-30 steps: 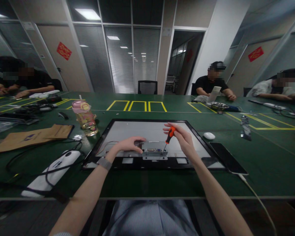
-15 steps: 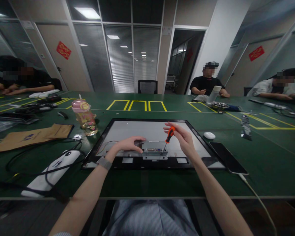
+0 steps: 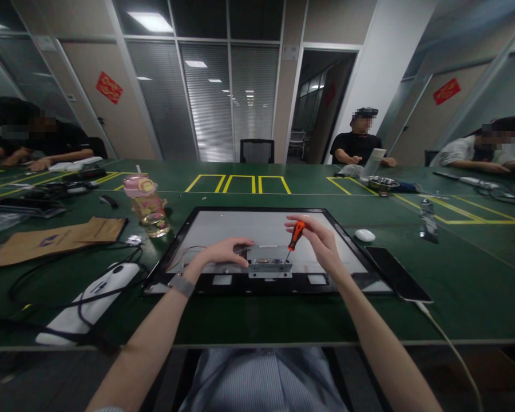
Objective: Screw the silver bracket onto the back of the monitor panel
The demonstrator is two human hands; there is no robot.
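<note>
In front of me a flat display panel (image 3: 223,226) with a black frame lies face down or back up, I cannot tell which. A metal bracket (image 3: 269,274) with connector ports stands near its front edge. My left hand (image 3: 225,253) holds the bracket's left end between thumb and fingers. My right hand (image 3: 320,240) pinches the top of an orange and black screwdriver (image 3: 297,233). The screwdriver is slightly tilted, and its shaft reaches down to the bracket's right end. The exact spot where its tip meets the bracket is too small to make out.
Left of the panel are a pink-lidded bottle (image 3: 148,209), a white power bank-like block (image 3: 90,303) with black cables, and a brown paper bag (image 3: 47,240). A phone (image 3: 397,274) on a cable and a white case (image 3: 364,235) lie right. Several people sit across the table.
The fingers of my right hand have shifted a little around the screwdriver's handle, which sits slightly lower. My left hand stays on the bracket.
</note>
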